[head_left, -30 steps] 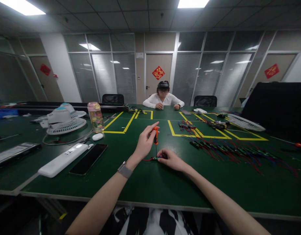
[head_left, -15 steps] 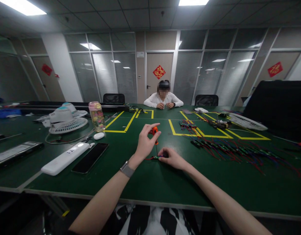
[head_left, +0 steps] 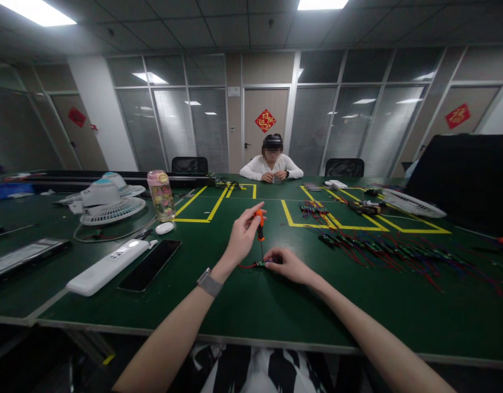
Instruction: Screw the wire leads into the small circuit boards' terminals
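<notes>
My left hand (head_left: 243, 236) is closed around the top of an orange and black screwdriver (head_left: 260, 232), its forefinger stretched out past the handle. The screwdriver stands nearly upright, its thin shaft pointing down at a small green circuit board (head_left: 260, 264) on the table. Pinched between the fingertips of my right hand (head_left: 287, 265) is the right end of that board. A red wire runs out from the board's left side. My right fingers hide part of the board and whatever dark piece lies behind them.
Several wired circuit boards (head_left: 382, 248) lie in a row to the right. A black phone (head_left: 151, 266), a white power strip (head_left: 106, 267), a drink bottle (head_left: 161, 195) and white fans (head_left: 112, 202) are on the left. Across the table sits a person (head_left: 271, 164) in white.
My left hand's fingers have shifted on the screwdriver handle, and more of the handle now shows. My right hand stays at the board. The camera view has moved slightly.
</notes>
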Demonstrator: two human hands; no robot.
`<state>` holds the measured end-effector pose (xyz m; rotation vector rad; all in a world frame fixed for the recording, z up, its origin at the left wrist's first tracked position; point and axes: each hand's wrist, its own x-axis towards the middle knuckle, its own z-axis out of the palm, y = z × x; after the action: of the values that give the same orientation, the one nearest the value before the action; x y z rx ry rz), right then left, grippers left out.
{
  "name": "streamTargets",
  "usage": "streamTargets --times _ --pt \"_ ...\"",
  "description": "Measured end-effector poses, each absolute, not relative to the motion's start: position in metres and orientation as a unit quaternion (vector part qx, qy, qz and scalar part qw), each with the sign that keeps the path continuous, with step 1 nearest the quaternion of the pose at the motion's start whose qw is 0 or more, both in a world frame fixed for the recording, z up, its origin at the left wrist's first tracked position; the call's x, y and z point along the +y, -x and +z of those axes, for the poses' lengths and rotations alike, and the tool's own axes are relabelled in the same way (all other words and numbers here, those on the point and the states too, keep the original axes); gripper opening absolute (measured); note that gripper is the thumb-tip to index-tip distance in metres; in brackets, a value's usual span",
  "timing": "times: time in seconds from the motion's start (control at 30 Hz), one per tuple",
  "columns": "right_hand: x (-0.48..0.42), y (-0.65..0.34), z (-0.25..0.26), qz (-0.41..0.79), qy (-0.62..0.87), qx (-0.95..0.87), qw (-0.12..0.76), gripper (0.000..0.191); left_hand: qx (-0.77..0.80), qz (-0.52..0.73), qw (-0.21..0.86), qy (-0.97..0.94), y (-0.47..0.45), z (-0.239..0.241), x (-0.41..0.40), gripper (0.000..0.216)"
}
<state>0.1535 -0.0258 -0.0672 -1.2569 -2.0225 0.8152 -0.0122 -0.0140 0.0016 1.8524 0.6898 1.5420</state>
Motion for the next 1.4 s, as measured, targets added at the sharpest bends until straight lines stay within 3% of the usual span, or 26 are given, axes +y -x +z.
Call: streamTargets --times 0.13,0.3,0.47,0.6,0.8,0.97,1.13,1.3,1.4 --pt "-0.0272 -0.1527 -0.0642 0.308 0.472 -0.767 0.307 0.014 0.293 0.599 0.244 -0.704 0.0125 0.0021 -0.0143 0.032" --pt "-0.0285 -0.1527 -0.0633 0.294 0.486 -0.765 0.304 0.016 0.254 0.571 0.345 -0.701 0.012 0.0041 -0.015 0.036" --pt "-0.0272 -0.1527 -0.0662 0.279 0.49 -0.767 0.307 0.015 0.289 0.589 0.284 -0.7 0.0136 0.0048 -0.0147 0.031" --pt "-0.0274 -0.1528 -0.0675 0.262 0.482 -0.776 0.311 0.014 0.245 0.564 0.363 -0.7 0.0131 0.0036 -0.0139 0.037" --pt "-0.0303 -0.1527 -0.0657 0.206 0.466 -0.803 0.308 0.01 0.298 0.598 0.239 -0.705 0.0124 0.0023 -0.0141 0.03" --pt "-0.0283 -0.1541 -0.0678 0.196 0.455 -0.812 0.308 0.008 0.261 0.578 0.347 -0.691 0.0137 0.0028 -0.0109 0.032" --pt "-0.0269 -0.1549 -0.0692 0.194 0.451 -0.815 0.307 0.008 0.277 0.596 0.291 -0.695 0.0131 0.0028 -0.0118 0.027" --pt "-0.0281 -0.155 -0.067 0.194 0.449 -0.817 0.306 0.008 0.24 0.576 0.356 -0.695 0.0136 0.0044 -0.0131 0.031" --pt "-0.029 -0.1549 -0.066 0.198 0.45 -0.816 0.305 0.008 0.271 0.596 0.3 -0.694 0.0139 0.0033 -0.0121 0.028"
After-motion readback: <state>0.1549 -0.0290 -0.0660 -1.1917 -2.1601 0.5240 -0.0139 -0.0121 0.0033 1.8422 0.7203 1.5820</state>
